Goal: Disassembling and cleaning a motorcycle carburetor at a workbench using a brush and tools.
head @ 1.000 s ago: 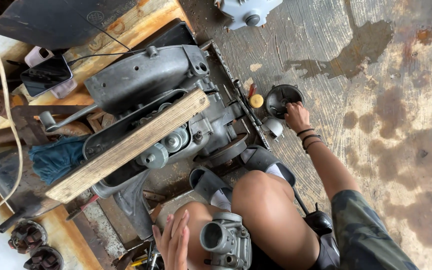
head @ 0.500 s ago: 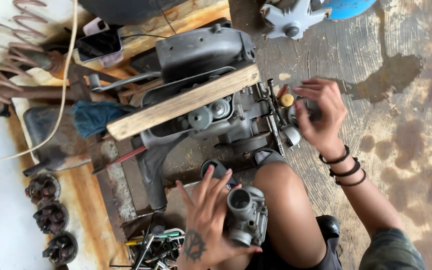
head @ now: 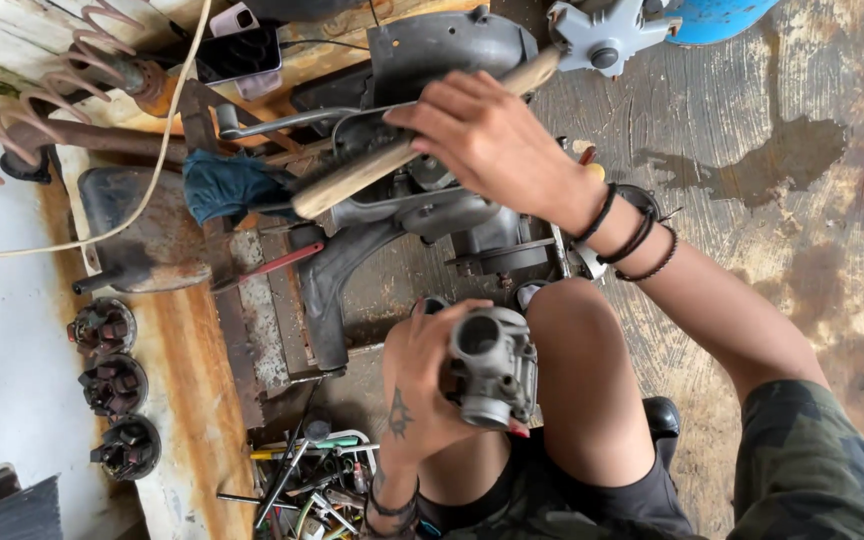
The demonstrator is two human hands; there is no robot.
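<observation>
My left hand (head: 410, 392) is closed around a grey metal carburettor (head: 492, 370), held just above my bare knee (head: 587, 390). My right hand (head: 497, 140), with dark bands at the wrist, reaches across a dark grey engine (head: 452, 45) on the floor. Its fingers are spread and rest on a wooden plank (head: 352, 180) that lies slantwise over the engine. I see nothing gripped in that hand. The palm covers part of the plank and the engine top.
A blue cloth (head: 227, 185) hangs left of the engine, with a red-handled tool (head: 272, 268) below it. Loose hand tools (head: 312, 480) lie by my left wrist. Three dark round parts (head: 112, 385) sit on the rusty ledge. A phone (head: 237, 50), a rusty spring (head: 82, 60) and a blue drum (head: 717, 15) are at the top.
My right hand left the round part on the floor and moved up-left onto the plank over the engine. My left hand closed around the carburettor and lifted it.
</observation>
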